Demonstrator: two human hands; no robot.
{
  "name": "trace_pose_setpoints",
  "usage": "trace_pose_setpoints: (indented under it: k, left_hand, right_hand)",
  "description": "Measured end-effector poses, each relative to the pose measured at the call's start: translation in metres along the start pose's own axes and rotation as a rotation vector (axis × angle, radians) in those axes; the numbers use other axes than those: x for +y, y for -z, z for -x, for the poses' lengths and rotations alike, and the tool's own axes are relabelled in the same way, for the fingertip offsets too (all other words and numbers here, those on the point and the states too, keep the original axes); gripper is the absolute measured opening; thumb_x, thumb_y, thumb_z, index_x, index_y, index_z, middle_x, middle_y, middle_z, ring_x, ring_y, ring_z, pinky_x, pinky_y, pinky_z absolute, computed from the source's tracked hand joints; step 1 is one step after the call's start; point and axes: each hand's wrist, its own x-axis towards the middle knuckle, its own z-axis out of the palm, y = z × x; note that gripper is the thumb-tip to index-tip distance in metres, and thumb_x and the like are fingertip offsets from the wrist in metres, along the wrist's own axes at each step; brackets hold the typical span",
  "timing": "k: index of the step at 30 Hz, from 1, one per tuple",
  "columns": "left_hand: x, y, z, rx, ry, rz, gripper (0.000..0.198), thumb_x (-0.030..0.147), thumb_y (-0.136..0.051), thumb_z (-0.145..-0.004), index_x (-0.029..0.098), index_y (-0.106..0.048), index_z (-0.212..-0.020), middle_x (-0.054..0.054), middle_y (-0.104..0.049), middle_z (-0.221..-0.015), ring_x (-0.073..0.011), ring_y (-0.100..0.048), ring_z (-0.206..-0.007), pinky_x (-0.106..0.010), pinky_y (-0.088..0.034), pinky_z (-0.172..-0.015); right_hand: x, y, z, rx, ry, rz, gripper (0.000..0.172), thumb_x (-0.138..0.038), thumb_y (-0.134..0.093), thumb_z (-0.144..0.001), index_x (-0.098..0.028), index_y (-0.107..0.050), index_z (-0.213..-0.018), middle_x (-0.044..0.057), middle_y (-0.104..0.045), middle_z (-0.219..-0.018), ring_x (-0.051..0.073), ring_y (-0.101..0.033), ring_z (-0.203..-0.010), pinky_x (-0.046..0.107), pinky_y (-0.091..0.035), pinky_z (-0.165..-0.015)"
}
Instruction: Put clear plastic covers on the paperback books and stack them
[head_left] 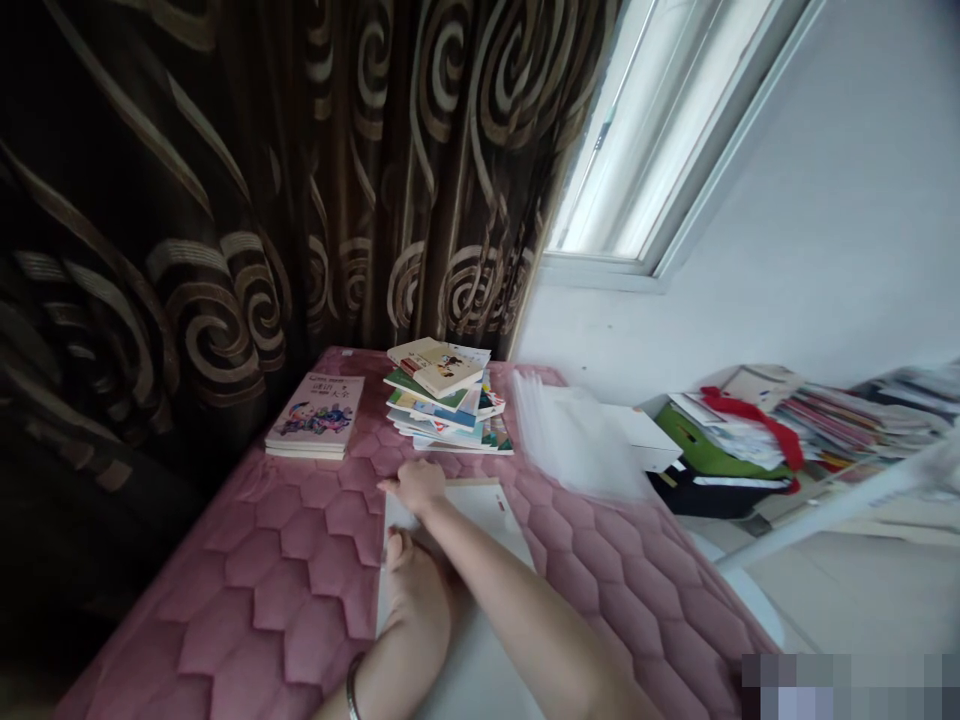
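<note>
A long white, flat item [480,620], perhaps an opened book cover or a sheet, lies on the pink quilted surface in front of me. It has a beige strip along its far edge and a small red mark near the far right corner. My right hand [417,487] reaches across to its far left corner, fingers curled in at the edge. Just nearer, my left hand [405,560], with a bracelet on the wrist, is bent at the left edge with its thumb up. My arms cover part of the white item, and most fingertips are hidden.
Beyond my hands stands an uneven pile of books [442,400]. Two or so matching books [315,415] lie stacked at the left. Clear plastic covers [577,440] and a white box [641,435] are on the right. Past the edge, a green bin [697,440] holds papers.
</note>
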Motion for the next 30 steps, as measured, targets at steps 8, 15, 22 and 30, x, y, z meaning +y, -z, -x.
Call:
trace_pose_setpoints:
  k: [8,15,22,30]
  left_hand:
    - [0.011,0.028,0.009,0.000,0.103,-0.253,0.066,0.052,-0.034,-0.092,-0.001,-0.069,-0.108,-0.028,-0.066,-0.110,-0.0404,-0.052,-0.116,-0.050,-0.032,-0.098]
    - [0.015,0.040,0.014,-0.029,0.098,-0.288,0.065,0.050,-0.032,-0.093,-0.001,-0.070,-0.104,-0.027,-0.069,-0.101,-0.0375,-0.055,-0.109,-0.047,-0.035,-0.093]
    - [0.036,0.028,0.004,0.025,0.027,-0.230,0.055,0.038,-0.035,-0.094,0.003,-0.048,-0.134,-0.023,-0.039,-0.145,-0.0334,-0.032,-0.136,-0.052,-0.014,-0.112]
    - [0.067,0.006,-0.010,-0.007,-0.143,0.102,0.061,0.058,-0.040,-0.087,0.028,-0.044,-0.139,-0.016,-0.031,-0.152,-0.0403,-0.025,-0.139,-0.059,-0.017,-0.110]
  right_hand:
    - [0.064,0.008,0.054,0.105,-0.025,-0.046,0.035,-0.050,-0.057,-0.085,-0.020,-0.074,-0.082,0.011,-0.074,-0.090,0.024,-0.068,-0.089,0.033,-0.044,-0.083]
    - [0.163,-0.009,0.115,0.172,-0.245,-0.365,0.022,-0.042,-0.068,-0.074,-0.021,-0.067,-0.071,-0.003,-0.070,-0.072,0.013,-0.062,-0.068,0.022,-0.037,-0.065]
    - [0.162,-0.009,0.118,0.171,-0.283,-0.435,0.019,-0.038,-0.072,-0.070,-0.021,-0.064,-0.065,-0.004,-0.068,-0.071,0.014,-0.059,-0.071,0.026,-0.033,-0.070]
    - [0.159,-0.006,0.116,0.171,-0.355,-0.386,0.019,-0.039,-0.069,-0.072,-0.022,-0.066,-0.066,-0.002,-0.070,-0.077,0.016,-0.062,-0.076,0.026,-0.036,-0.069]
